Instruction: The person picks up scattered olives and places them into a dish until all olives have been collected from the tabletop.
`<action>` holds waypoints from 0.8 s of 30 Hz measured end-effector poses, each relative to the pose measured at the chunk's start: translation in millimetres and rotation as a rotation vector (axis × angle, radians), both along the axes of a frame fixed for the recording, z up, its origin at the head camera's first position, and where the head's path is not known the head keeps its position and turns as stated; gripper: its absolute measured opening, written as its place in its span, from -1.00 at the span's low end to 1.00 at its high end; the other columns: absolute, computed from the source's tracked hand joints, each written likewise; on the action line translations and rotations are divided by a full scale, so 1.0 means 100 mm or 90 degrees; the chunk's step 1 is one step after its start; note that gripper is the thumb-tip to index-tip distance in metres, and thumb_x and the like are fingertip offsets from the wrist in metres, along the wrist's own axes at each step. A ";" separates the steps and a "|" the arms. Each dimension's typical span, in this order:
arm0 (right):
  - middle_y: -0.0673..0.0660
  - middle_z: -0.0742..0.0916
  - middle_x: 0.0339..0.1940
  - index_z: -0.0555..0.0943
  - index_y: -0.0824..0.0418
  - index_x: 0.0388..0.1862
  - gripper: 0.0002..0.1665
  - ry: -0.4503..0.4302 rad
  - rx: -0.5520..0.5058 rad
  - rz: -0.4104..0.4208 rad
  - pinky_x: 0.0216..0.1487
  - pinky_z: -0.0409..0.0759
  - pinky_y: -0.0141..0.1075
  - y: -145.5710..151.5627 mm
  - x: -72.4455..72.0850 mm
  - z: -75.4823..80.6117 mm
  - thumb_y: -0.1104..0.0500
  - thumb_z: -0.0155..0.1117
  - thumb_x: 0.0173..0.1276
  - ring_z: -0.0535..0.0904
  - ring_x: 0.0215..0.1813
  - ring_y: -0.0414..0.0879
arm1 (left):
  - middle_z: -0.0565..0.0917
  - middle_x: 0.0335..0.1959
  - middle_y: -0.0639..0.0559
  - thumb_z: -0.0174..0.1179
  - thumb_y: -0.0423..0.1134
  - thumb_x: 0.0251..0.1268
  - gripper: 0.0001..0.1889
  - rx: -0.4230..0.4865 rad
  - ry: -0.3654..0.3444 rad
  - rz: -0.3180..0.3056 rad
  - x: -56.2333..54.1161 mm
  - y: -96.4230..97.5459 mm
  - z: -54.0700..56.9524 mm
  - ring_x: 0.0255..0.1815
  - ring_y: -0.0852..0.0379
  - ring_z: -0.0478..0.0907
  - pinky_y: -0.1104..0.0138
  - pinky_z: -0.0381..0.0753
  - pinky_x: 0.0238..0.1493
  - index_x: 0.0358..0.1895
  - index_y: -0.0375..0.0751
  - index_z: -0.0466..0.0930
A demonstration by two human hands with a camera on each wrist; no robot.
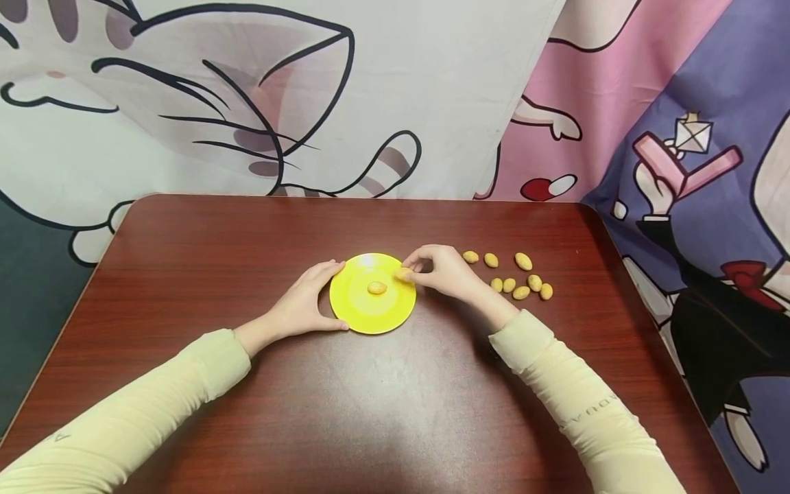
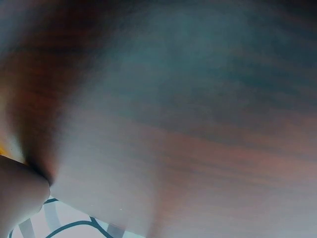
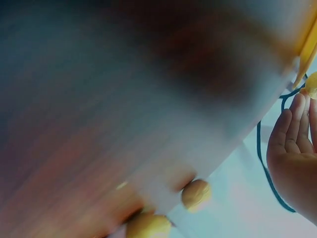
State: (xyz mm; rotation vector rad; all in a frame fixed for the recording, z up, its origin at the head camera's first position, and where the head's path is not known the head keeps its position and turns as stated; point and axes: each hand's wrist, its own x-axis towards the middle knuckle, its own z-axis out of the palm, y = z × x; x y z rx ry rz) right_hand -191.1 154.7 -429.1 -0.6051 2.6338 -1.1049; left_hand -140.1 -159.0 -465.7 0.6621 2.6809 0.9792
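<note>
A round yellow plate [image 1: 348, 312] lies on the table, with one small yellow oval piece [image 1: 377, 288] at its middle. My left hand [image 1: 299, 305] holds the plate's left side, fingers at the upper rim and thumb at the lower. Over the right rim, my right hand [image 1: 447, 271] pinches another yellow oval piece [image 1: 404, 274] between thumb and fingers; the right wrist view also shows this piece [image 3: 311, 85] at the fingertips. Only a little of the left hand [image 2: 22, 191] appears in its wrist view. Exactly what kind of thing the pieces are, I cannot tell.
Several more yellow oval pieces [image 1: 521, 293] lie loose on the brown wooden table [image 1: 247, 233], just right of the right hand. A cloth printed with cartoon figures [image 1: 432, 82] hangs behind the table's far edge and along its right side.
</note>
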 end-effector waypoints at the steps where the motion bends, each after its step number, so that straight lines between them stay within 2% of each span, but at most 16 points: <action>1: 0.11 0.82 -0.26 0.83 0.21 -0.09 -0.75 -0.002 0.002 0.003 -0.05 0.66 -0.29 -0.03 -0.01 0.00 0.13 0.61 0.32 0.70 -0.15 -0.05 | 0.22 0.68 -0.31 0.71 0.02 -0.05 0.23 -0.001 0.000 0.000 0.00 0.00 0.00 0.72 -0.29 0.11 -0.26 0.26 0.62 0.67 -0.28 0.17; 11: 0.08 0.84 -0.23 0.83 0.19 -0.13 -0.73 -0.004 0.021 0.039 -0.04 0.68 -0.32 -0.22 -0.05 -0.03 0.05 0.60 0.33 0.72 -0.15 -0.08 | 0.23 0.68 -0.31 0.70 0.02 -0.04 0.22 -0.001 -0.002 -0.003 0.00 0.00 0.01 0.72 -0.30 0.12 -0.26 0.26 0.62 0.67 -0.28 0.16; 24: 0.07 0.83 -0.26 0.84 0.20 -0.11 -0.70 0.013 0.054 0.053 -0.09 0.64 -0.37 -0.28 -0.08 -0.05 0.02 0.61 0.32 0.70 -0.18 -0.10 | 0.21 0.68 -0.31 0.70 0.03 -0.03 0.23 -0.003 -0.003 -0.005 0.00 0.00 0.00 0.72 -0.30 0.11 -0.26 0.27 0.61 0.68 -0.28 0.15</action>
